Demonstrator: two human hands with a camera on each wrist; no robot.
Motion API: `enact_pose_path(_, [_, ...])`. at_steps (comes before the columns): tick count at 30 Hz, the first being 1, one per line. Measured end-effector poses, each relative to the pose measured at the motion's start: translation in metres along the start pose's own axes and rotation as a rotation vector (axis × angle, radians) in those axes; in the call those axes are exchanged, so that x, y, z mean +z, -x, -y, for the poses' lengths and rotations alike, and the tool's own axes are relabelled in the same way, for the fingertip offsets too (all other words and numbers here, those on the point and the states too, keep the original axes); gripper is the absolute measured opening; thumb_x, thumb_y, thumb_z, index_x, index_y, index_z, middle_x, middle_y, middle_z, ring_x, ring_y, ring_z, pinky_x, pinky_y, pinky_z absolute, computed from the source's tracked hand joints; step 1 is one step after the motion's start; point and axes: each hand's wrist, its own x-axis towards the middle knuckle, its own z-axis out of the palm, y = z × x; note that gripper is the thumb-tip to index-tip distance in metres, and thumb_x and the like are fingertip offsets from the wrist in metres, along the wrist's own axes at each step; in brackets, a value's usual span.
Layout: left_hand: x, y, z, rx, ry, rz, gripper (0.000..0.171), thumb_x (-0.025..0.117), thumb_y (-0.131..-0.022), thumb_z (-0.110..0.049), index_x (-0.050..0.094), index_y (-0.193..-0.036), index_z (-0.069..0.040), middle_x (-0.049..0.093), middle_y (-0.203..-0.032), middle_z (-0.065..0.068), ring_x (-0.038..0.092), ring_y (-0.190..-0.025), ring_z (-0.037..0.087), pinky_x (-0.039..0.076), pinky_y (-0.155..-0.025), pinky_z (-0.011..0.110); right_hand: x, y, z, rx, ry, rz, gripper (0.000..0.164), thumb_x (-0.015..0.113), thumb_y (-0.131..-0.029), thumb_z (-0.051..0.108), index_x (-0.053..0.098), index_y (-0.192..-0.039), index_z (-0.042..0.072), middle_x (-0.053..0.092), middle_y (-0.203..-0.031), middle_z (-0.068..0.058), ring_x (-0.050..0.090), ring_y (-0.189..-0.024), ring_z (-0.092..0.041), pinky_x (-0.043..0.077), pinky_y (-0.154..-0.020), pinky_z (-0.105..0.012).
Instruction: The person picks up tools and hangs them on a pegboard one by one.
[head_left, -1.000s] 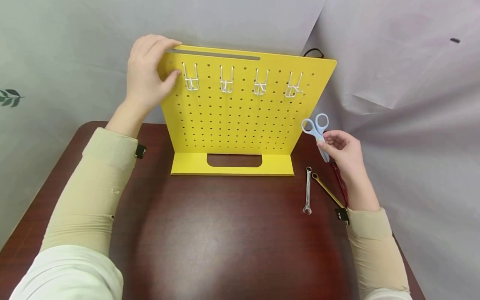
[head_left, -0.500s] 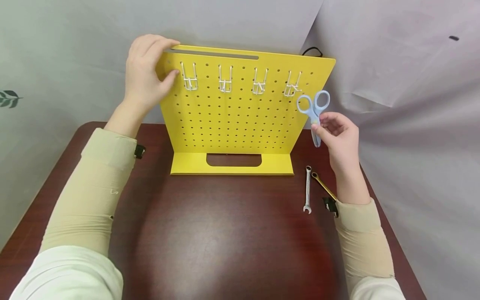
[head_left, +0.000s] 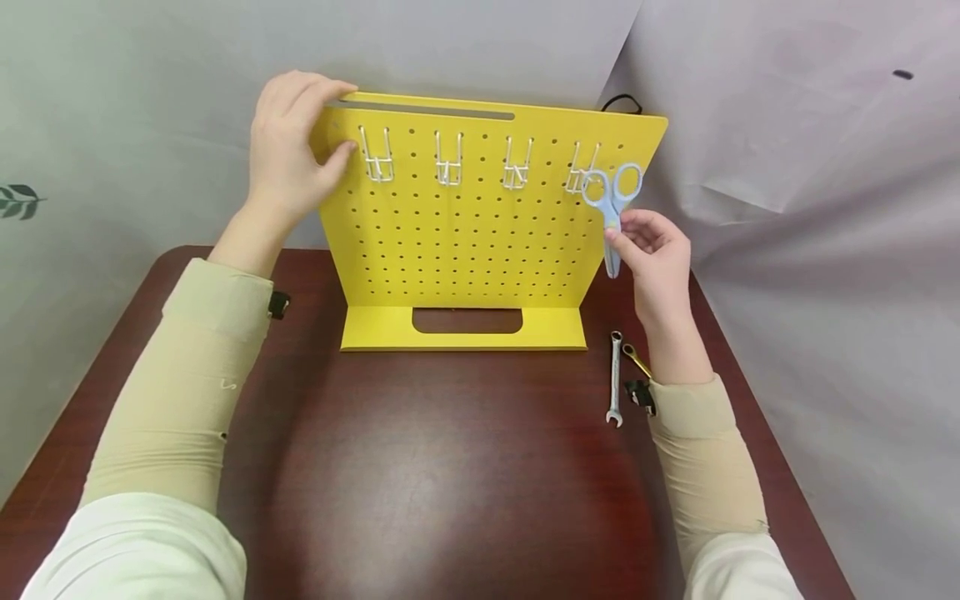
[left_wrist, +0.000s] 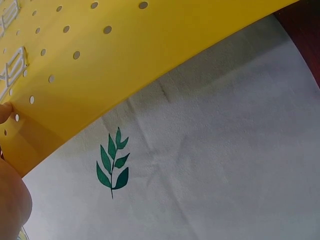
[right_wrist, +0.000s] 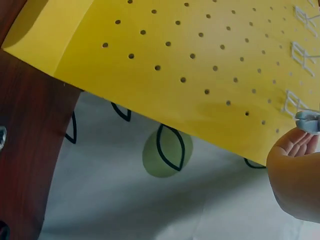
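A yellow pegboard (head_left: 465, 242) stands upright on the table, with several white wire hooks (head_left: 448, 160) in a row near its top. My left hand (head_left: 288, 154) grips the board's upper left corner, thumb on the front face and fingers over the top edge. Pale blue scissors (head_left: 612, 204) are pinched by the blades between thumb and fingers of my right hand (head_left: 656, 258), handle loops upward. In the head view the loops overlap the rightmost hook (head_left: 579, 169). The right wrist view shows the scissors' tip (right_wrist: 307, 121) beside the fingers.
On the dark red table (head_left: 450, 467), a silver wrench (head_left: 615, 379) lies right of the board's base. A gold wrench (head_left: 636, 360) is partly hidden under my right forearm. Grey cloth (head_left: 825, 292) hangs behind and to the right.
My right hand has carried the scissors up and to the left, toward the rightmost hook. The red wrench is now covered by the forearm. My left hand keeps its grip on the board.
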Motion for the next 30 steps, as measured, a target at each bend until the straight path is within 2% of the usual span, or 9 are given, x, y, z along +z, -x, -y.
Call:
enact_pose_path(12, [0.001,0.001,0.000,-0.010,0.009,0.003,0.043,0.068,-0.095,-0.006,0.065,-0.137,0.001,0.068,-0.132,0.025,0.056,-0.130,0.044,0.028,-0.132,0.039,0.008,-0.010,-0.018,0.041,0.032,-0.014,0.030,0.072,-0.091,-0.012,0.076,-0.089,0.018,0.075,-0.083,0.008,0.067,-0.076,-0.006,0.058,-0.074,-0.016])
enact_pose_path(20, [0.003,0.000,0.000,-0.014,0.019,-0.005,0.044,0.070,-0.093,-0.003,0.066,-0.137,0.001,0.068,-0.132,0.024,0.056,-0.131,0.043,0.027,-0.132,0.037,0.011,-0.016,-0.024,0.069,0.049,-0.066,0.026,0.075,-0.091,-0.008,0.075,-0.088,0.018,0.073,-0.082,0.006,0.065,-0.076,-0.007,0.055,-0.068,-0.015])
enact_pose_path(30, [0.002,0.001,0.000,-0.012,0.022,-0.007,0.043,0.069,-0.093,-0.003,0.066,-0.136,0.001,0.068,-0.132,0.024,0.056,-0.130,0.044,0.027,-0.133,0.038,0.020,-0.019,-0.033,0.070,0.104,-0.097,0.025,0.078,-0.089,-0.006,0.073,-0.086,0.019,0.071,-0.081,0.007,0.064,-0.077,-0.008,0.056,-0.074,-0.017])
